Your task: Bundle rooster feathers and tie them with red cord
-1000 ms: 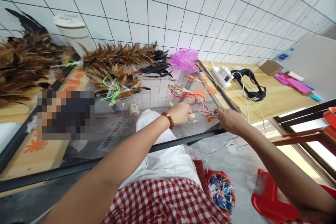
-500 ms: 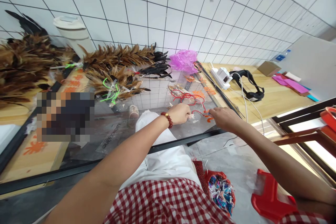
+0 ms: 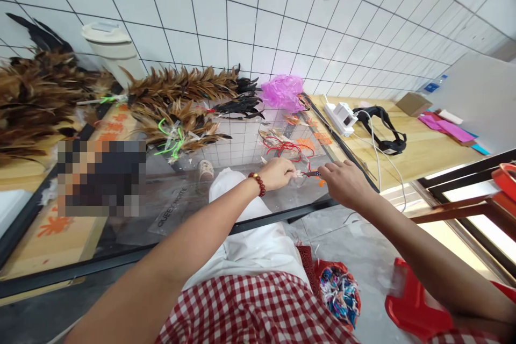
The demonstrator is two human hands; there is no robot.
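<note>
Red-and-white checked cloth, a shirt (image 3: 250,306), lies nearest the wearer, well short of the red cord (image 3: 286,146) that serves as reference point. Beyond it, and on the near side of the cord, runs the table's black edge (image 3: 282,216).

Between that edge and the cord, the left hand (image 3: 279,173) is closed in a pinch on a whitish tuft (image 3: 299,174). The right hand (image 3: 344,180), to the right, grips a small dark tool (image 3: 312,173), apparently snips, pointed at the tuft. Whether the blades are parted, or touch the tuft, cannot be told.

Step in hand, as judged: bringing the tool to the pinched tuft. The next move would call for a steady left pinch, fingertips clear of the tool's point.

Left of the cord lies a feather bundle (image 3: 177,118) with green ties; beyond the cord, a pink bag (image 3: 282,91). Farthest stands a tiled wall (image 3: 242,11).
</note>
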